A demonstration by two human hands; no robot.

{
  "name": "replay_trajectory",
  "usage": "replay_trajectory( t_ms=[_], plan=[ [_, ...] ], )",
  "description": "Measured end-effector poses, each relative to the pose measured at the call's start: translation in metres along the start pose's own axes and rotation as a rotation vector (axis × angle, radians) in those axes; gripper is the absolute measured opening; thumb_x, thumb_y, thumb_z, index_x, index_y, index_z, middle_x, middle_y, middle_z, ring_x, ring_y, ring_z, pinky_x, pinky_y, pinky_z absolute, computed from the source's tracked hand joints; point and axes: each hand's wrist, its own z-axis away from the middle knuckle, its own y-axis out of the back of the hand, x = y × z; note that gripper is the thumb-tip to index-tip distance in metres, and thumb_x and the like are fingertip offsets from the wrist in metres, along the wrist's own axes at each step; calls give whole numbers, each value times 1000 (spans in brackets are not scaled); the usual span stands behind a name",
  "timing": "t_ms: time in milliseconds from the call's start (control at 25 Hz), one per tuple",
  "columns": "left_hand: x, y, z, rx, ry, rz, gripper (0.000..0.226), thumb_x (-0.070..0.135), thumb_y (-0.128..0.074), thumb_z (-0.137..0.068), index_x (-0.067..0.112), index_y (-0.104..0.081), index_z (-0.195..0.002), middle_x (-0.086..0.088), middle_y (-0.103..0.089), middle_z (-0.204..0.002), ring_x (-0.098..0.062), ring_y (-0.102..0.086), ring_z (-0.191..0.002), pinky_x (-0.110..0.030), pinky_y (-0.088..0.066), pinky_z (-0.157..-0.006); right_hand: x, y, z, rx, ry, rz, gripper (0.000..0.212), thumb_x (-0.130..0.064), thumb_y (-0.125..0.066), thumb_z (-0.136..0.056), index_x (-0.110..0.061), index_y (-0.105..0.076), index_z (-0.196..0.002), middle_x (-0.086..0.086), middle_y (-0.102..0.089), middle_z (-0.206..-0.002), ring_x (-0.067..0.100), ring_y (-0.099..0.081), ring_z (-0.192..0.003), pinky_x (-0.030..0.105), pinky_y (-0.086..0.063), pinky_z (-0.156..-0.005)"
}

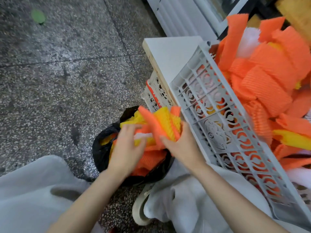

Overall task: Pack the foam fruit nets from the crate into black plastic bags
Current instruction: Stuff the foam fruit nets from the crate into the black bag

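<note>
Terrazzo floor [67, 81], nets [161, 121] hiding bag [101, 153], crate [218, 132] cropped

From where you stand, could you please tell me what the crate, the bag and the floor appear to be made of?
Crate: rigid white moulded plastic, matte, judging by its openwork lattice walls. Bag: thin black plastic film, glossy where it crinkles. Floor: probably terrazzo, grey with pale stone chips and straight joints.
</note>
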Motion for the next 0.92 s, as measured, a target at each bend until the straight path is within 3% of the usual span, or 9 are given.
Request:
replay_trajectory(
  t_ms=[80,160,240,320,360,560,680,800,920],
  plan=[
    [-21,15,-22,99,-26,-298,41,17,-69,-80,10,-56,-118,-11,-52,-111,-30,-50,-107,-41,-39,-95,-5,-3,-13,49,37,21,79,-44,-74,-71,-19,-35,-135,-7,-43,-123,8,-46,-113,27,-41,-95],
    [-43,24,-32,28,167,-420,49,24,-70,-79,9,-53,-123,-15,-54,-115,-35,-49,-111,-43,-39,-94,-14,-17,-23,13,97,54,80,-41,-74,-74,-20,-31,-138,-7,-35,-124,6,-42,-112,22,-37,-92],
    [-57,26,-31,-7,308,-344,31,22,-67,-83,8,-59,-110,-15,-62,-105,-34,-57,-104,-39,-44,-84,-18,-41,-29,-68,161,124,80,-41,-73,-75,-21,-31,-139,-3,-37,-130,13,-44,-118,31,-43,-94],
    [-59,29,-31,94,368,-204,9,17,-60,-88,8,-61,-89,-12,-61,-83,-32,-60,-90,-32,-36,-68,-12,-68,-31,-171,223,267,81,-41,-72,-77,-18,-28,-140,1,-37,-136,19,-42,-125,37,-43,-95],
    [-60,32,-34,161,409,-157,10,17,-58,-89,9,-59,-83,-10,-59,-77,-31,-60,-85,-30,-32,-66,-6,-79,-29,-231,249,349,80,-40,-71,-78,-16,-27,-141,2,-37,-138,20,-39,-127,35,-40,-96],
    [-65,38,-46,299,466,66,14,21,-57,-88,14,-58,-77,-6,-53,-64,-36,-66,-78,-47,-53,-76,20,-112,-9,-461,474,865,64,-28,-66,-83,-18,-31,-137,5,-41,-132,28,-38,-124,38,-37,-97],
    [-61,34,-41,282,456,29,11,21,-57,-87,16,-59,-78,-4,-58,-66,-31,-65,-79,-43,-51,-80,6,-126,-8,-382,429,718,67,-29,-68,-80,-19,-33,-137,6,-42,-129,27,-38,-121,36,-39,-94],
    [-59,31,-33,275,440,-26,9,18,-55,-87,13,-59,-80,1,-55,-63,-29,-62,-78,-35,-42,-70,-7,-139,-14,-284,456,505,62,-23,-70,-78,-12,-39,-131,9,-42,-127,27,-41,-119,36,-40,-95],
    [-61,33,-35,303,497,-13,11,18,-54,-89,12,-58,-81,-2,-56,-66,-29,-59,-76,-34,-40,-67,0,-148,-13,-484,610,696,40,-20,-56,-89,-11,-47,-127,10,-47,-129,28,-35,-127,36,-29,-102]
  ],
)
